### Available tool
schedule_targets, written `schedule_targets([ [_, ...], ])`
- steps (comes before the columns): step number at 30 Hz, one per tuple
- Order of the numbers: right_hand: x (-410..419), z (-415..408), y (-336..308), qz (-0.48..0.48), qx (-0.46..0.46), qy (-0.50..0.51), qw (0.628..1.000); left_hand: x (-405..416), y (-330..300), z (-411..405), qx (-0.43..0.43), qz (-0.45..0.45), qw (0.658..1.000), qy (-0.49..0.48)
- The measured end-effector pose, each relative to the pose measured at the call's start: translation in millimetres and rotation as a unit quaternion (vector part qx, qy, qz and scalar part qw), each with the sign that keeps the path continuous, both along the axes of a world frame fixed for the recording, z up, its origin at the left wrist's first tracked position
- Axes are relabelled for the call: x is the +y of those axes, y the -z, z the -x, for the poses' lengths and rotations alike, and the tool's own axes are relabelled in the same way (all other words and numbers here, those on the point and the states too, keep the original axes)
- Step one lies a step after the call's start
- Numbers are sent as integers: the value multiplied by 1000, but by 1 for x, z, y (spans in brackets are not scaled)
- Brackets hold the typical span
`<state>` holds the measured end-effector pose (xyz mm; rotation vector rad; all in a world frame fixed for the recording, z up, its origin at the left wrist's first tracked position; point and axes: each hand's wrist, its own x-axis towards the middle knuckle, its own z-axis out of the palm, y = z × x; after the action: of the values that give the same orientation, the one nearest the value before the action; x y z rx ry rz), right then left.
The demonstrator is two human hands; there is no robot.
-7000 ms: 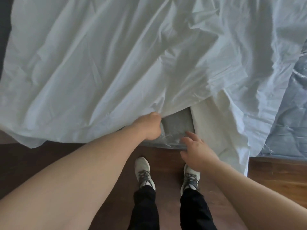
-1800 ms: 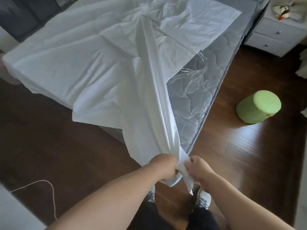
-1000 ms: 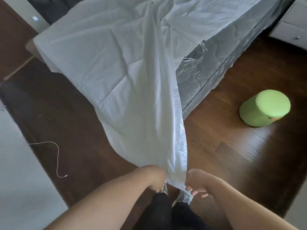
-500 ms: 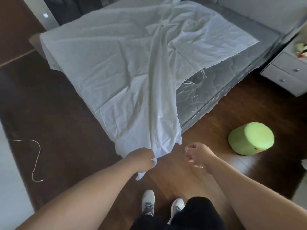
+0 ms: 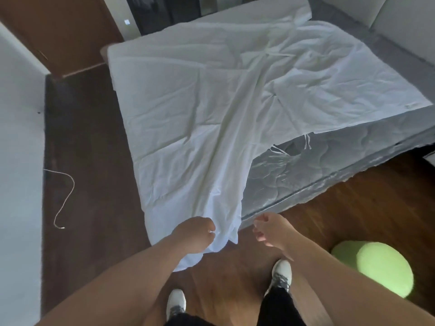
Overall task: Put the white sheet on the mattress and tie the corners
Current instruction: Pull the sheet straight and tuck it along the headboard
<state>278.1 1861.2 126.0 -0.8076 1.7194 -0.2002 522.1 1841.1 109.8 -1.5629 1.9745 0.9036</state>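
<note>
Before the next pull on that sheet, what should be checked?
1. Left hand grips the sheet corner: ok.
2. Right hand on the sheet: not ok, it holds nothing.
3. Sheet covers the mattress: not ok, the near right part is bare.
4. Ties free to reach: ok, loose at the sheet's edge.
5. Floor clear for stepping: not ok, green stool beside the right foot.
6. Far corners tied: cannot tell.

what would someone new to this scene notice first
The crumpled white sheet fills the middle of the view, spread askew so the quilted grey mattress shows bare on the right. At the near corner the left hand grips the sheet's hanging end, while the right hand hangs beside it holding nothing. A bright green round stool glows on the dark wood floor at lower right.
</note>
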Motion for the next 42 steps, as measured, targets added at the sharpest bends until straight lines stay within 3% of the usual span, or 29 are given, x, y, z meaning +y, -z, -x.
schedule_targets([
  [6,-42,93,7,1,47,-82,996,14,-16,64,49,15,990,-128],
  [11,-69,96,-7,2,21,-83,996,13,-17,82,86,12,980,-178],
  [18,-74,91,-18,15,33,-248,968,0,-6,95,115,23,963,-243],
  [25,-133,117,-11,26,34,-284,958,-24,-1,124,123,18,950,-288],
  [33,-247,181,52,25,1,-417,909,-84,61,216,58,6,916,-396],
  [38,-297,234,107,-27,58,-513,856,-85,100,285,48,-25,894,-445],
  [42,-308,244,142,-27,105,-510,853,-67,127,318,61,-30,872,-484],
])
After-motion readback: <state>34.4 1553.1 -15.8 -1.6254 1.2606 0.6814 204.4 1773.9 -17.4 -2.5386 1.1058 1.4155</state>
